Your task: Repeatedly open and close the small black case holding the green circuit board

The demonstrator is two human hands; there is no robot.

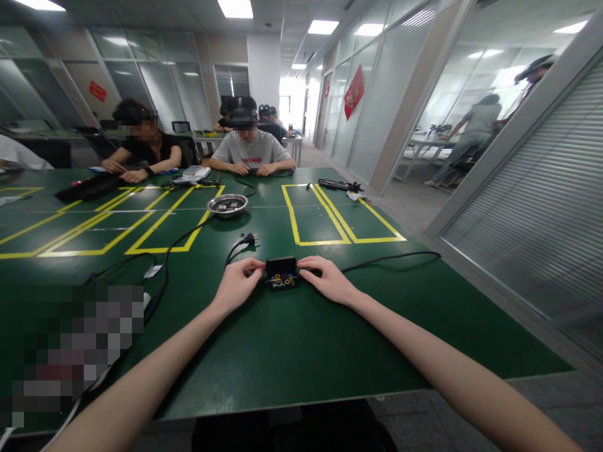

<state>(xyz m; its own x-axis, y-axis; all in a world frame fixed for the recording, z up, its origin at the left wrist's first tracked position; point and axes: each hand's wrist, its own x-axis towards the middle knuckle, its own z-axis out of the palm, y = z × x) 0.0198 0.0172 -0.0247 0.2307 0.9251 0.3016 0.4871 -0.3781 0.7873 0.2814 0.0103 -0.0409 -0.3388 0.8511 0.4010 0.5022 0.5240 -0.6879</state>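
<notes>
Between my hands sits a small opened black power adapter point(281, 263), its shell upright behind a circuit board point(282, 280) with coloured parts. Thumb and fingers of my left hand point(239, 284) are closed at the adapter's left edge. On the opposite edge, my right hand point(330, 281) pinches with its fingertips, the thumb lower down. A black cord with a plug point(250, 240) lies just beyond my left hand. Another black cord point(391, 256) runs off to the right from behind my right hand. The fingers partly cover the adapter's ends.
A metal bowl point(227, 205) holding small metal parts stands farther back on the green table point(367, 351). Yellow tape point(325, 243) marks rectangles there. A folded black tripod point(339, 185) lies at the far right. Loose cable point(164, 276) crosses the left side. Co-workers sit across the table.
</notes>
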